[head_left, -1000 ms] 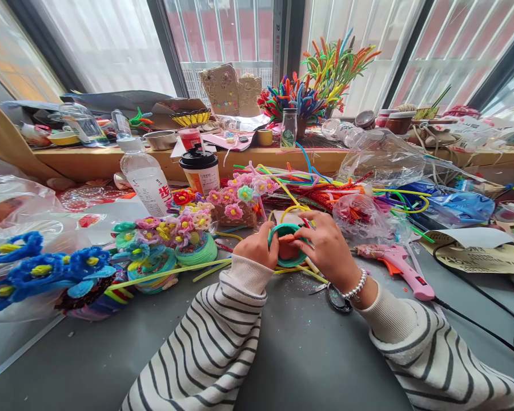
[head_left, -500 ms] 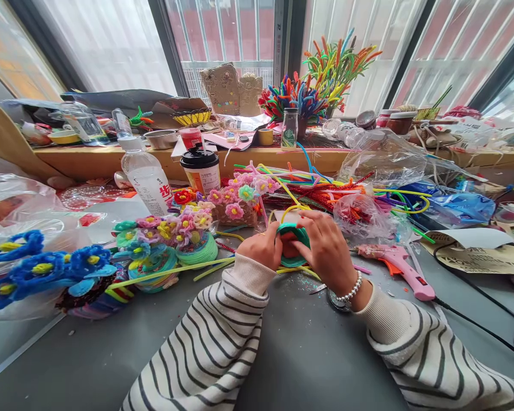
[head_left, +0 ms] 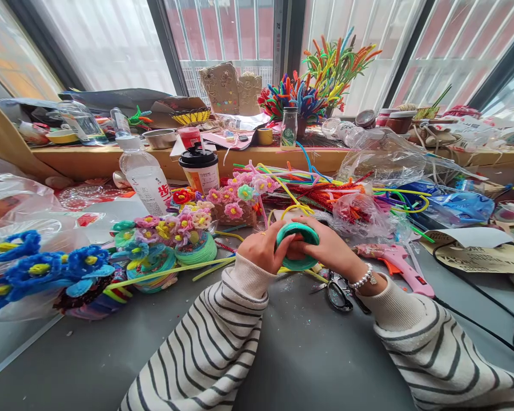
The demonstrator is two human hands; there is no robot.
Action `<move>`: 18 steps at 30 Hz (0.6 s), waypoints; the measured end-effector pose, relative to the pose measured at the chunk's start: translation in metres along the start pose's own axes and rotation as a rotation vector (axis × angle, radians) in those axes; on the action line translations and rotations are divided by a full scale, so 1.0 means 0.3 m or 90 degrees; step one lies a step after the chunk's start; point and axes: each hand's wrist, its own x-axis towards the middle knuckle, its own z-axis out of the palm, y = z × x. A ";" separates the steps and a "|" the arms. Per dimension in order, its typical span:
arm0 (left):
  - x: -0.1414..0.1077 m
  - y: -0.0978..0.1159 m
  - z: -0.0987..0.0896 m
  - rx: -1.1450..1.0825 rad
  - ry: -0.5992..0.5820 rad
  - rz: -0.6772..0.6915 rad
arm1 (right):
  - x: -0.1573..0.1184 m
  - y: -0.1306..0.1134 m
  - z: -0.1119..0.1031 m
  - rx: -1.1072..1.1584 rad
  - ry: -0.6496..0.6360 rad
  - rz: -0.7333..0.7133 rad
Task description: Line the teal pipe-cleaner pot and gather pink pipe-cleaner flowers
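A small green round pot (head_left: pixel 302 264) is held between both hands above the grey table, its opening tilted toward me. My left hand (head_left: pixel 261 249) grips its left side, with the thumb at the rim. On its right side my right hand (head_left: pixel 332 248) is closed round it, fingers behind and thumb reaching into the opening. Black-handled scissors (head_left: pixel 339 295) lie just below my right hand. Yellow stems show behind and under the pot. Left of my left hand stands a green pot of pastel fuzzy flowers (head_left: pixel 197 250).
A pink glue gun (head_left: pixel 405 268) with a black cord lies right. Blue fuzzy flowers (head_left: pixel 38 268) are at the left. Farther back are a water bottle (head_left: pixel 145 180), a lidded cup (head_left: pixel 200 170) and bundled coloured stems (head_left: pixel 300 197). A wooden ledge (head_left: pixel 240 158) carries jars and more stems.
The green pot has turned, showing more of its rim and outer wall. My right hand has rolled and lowered its fingers round the side, uncovering more of the scissors.
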 end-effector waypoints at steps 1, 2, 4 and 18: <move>0.002 0.004 -0.008 -0.041 -0.015 -0.034 | 0.001 0.001 -0.001 0.016 0.008 0.005; 0.004 0.007 -0.014 -0.093 -0.028 -0.069 | 0.001 0.002 -0.002 0.043 0.017 0.012; 0.011 0.005 -0.023 -0.223 -0.040 -0.133 | 0.001 0.001 -0.005 0.138 0.031 0.035; 0.034 -0.008 0.002 -0.875 -0.157 -0.285 | -0.033 -0.087 -0.017 0.505 -0.153 0.212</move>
